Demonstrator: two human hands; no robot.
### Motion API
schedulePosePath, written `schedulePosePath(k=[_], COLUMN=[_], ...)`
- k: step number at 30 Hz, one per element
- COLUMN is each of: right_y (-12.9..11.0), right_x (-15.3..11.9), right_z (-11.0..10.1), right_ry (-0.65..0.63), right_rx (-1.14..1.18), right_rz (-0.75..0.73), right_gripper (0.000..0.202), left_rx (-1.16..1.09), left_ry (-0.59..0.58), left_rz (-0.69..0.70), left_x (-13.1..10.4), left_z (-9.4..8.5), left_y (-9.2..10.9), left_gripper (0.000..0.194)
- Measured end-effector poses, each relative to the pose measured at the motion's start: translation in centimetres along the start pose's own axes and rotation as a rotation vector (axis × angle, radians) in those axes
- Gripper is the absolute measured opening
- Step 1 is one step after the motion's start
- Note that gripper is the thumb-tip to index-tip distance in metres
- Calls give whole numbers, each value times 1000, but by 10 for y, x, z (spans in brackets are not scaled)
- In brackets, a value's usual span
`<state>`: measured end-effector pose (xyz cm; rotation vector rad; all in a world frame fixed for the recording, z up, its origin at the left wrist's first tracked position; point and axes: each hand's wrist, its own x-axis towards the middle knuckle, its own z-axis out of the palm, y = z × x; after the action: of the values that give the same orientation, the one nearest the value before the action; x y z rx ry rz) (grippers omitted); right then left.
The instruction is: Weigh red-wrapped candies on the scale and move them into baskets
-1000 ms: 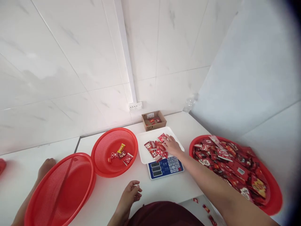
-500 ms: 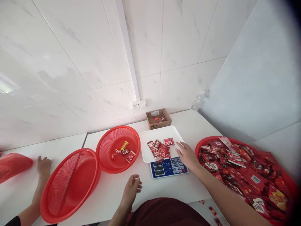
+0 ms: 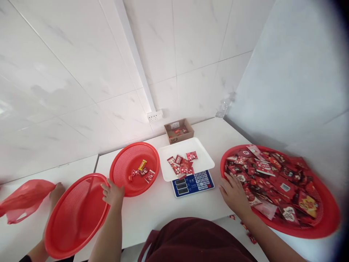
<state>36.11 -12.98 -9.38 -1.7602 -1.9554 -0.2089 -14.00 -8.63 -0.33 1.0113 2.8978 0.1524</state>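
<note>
My left hand (image 3: pixel 113 194) is at the right rim of a red basket (image 3: pixel 77 214) with nothing in it, fingers apart. My right hand (image 3: pixel 234 193) lies with spread fingers at the left rim of a large red basket (image 3: pixel 324 227) heaped with red candy packets (image 3: pixel 283 187). Between my hands stands a blue scale (image 3: pixel 193 184) with a white tray (image 3: pixel 200 147) on top. Several red packets (image 3: pixel 180 167) lie on the tray. Another red basket (image 3: pixel 120 165), behind my left hand, holds a few packets and a yellow one (image 3: pixel 142 165).
A small cardboard box (image 3: pixel 179 137) with packets stands behind the tray, near a wall socket (image 3: pixel 155 115). A clear bottle (image 3: pixel 224 106) is in the corner. At the left, another person's hand (image 3: pixel 57 191) is beside a red plastic bag (image 3: pixel 29 198).
My left hand has moved left to the basket rim. My right hand has moved from the tray to the large basket. The other person's hand is now at the bag, which is spread wider.
</note>
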Motion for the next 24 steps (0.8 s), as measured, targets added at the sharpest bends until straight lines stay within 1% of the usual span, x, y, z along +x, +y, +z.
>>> schedulePosePath(k=[1, 2, 4, 6, 8, 11, 14, 17, 19, 21, 24], right_y=[0, 0, 0, 0, 0, -1, -1, 0, 2, 4, 6], right_x=[0, 1, 1, 1, 1, 2, 3, 2, 2, 1, -1], right_z=[1, 1, 1, 0, 0, -1, -1, 1, 3, 5, 8], right_ry=[15, 25, 38, 45, 52, 56, 50, 46, 48, 58, 68], right_rx=[-10, -19, -33, -29, -9, 18, 23, 14, 2, -10, -11], right_rz=[-16, -27, -38, -42, -37, -26, -21, -22, -21, -30, -55], right_gripper=[36, 35, 33, 32, 32, 31, 31, 30, 30, 31, 32], left_rx=[23, 35, 32, 19, 22, 36, 109, 300, 414, 495, 570], left_ry=[-17, -58, -176, -263, -286, -296, -313, -319, -315, -299, -270], left_rz=[-14, -41, -98, -93, -45, 33, 145, 287, 406, 532, 691], left_x=[5, 10, 19, 28, 36, 46, 59, 72, 75, 73, 65], left_z=[-1, -3, -6, -9, -13, -20, -25, -29, -31, -32, -33], left_y=[-6, -12, -22, -28, -33, -43, -62, -85, -97, -102, -102], left_gripper=[90, 91, 90, 81, 71, 63, 63, 59, 54, 55, 67])
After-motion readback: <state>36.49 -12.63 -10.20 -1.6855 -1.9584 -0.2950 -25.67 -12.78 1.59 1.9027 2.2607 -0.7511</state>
